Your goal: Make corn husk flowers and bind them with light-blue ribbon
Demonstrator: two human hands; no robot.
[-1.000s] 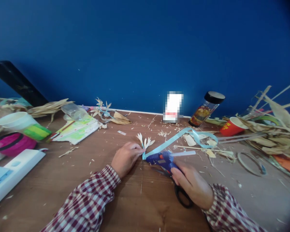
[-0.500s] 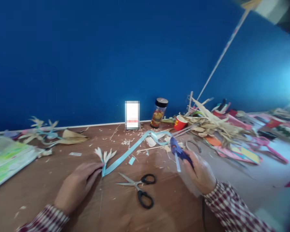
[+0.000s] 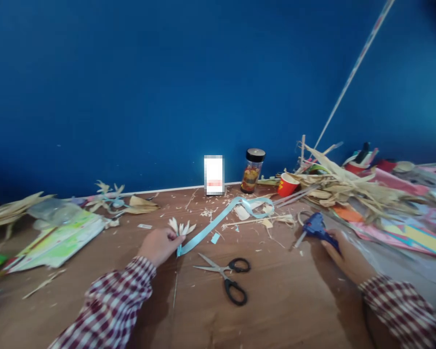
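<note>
Pinched in my left hand (image 3: 161,246) is a small corn husk flower (image 3: 181,228) with pale, pointed petals. A light blue ribbon (image 3: 207,230) runs from its base across the table and curls at the far end. My right hand (image 3: 349,257) grips the handle of a blue hot glue gun (image 3: 315,227), off to the right above the table; a pale glue stick juts from it. Between my hands lies a pair of black-handled scissors (image 3: 223,271) with its blades apart. A small blue ribbon scrap (image 3: 215,238) sits near the ribbon.
A black-lidded jar (image 3: 252,170), a red paper cup (image 3: 288,184) and a blurred white object (image 3: 214,174) stand near the blue wall. Dry corn husks (image 3: 334,186) pile up at right. A green-and-white packet (image 3: 61,237) and another husk flower (image 3: 111,194) lie at left.
My right hand has carried the glue gun rightward, away from the ribbon. My left hand has turned and now covers more of the flower's base. The view has shifted left.
</note>
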